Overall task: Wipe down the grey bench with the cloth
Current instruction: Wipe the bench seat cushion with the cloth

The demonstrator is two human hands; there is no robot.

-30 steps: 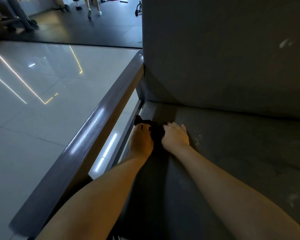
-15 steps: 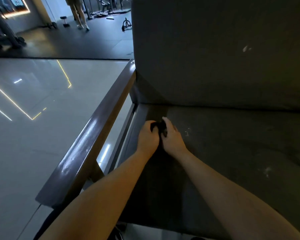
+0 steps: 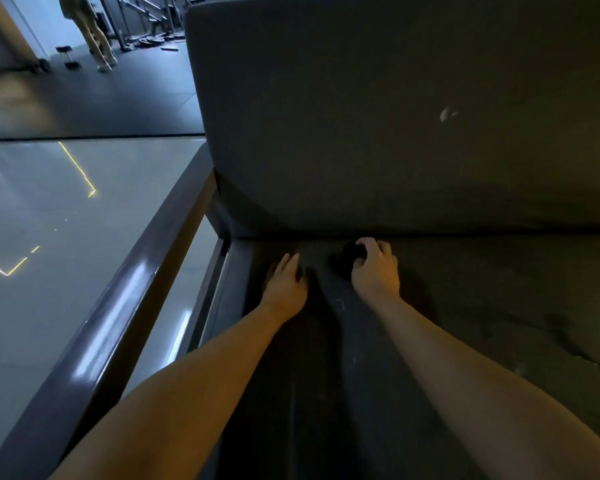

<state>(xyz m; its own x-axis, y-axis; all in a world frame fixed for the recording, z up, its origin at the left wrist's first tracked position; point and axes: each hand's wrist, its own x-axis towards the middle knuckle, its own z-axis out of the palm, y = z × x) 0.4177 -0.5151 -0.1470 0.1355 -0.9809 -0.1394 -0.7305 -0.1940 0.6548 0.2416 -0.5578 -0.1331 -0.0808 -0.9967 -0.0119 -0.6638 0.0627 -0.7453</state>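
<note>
At your 9 o'clock the dark armrest [image 3: 125, 292] runs beside the grey bench [image 3: 465, 306]. Your left hand [image 3: 284, 285] lies flat and open on the seat at 12 o'clock, holding nothing. Just past it toward 1 o'clock, your right hand [image 3: 374, 271] is curled tight around the bunched black cloth [image 3: 347, 259], pressing it on the seat near the backrest [image 3: 361, 116].

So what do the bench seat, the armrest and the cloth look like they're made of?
Bench seat: matte grey fabric upholstery, probably; dull, with pale scuffs. Armrest: hard and glossy, likely lacquered wood or metal; it reflects light. Cloth: soft dark fabric, bunched under the right hand.
</note>
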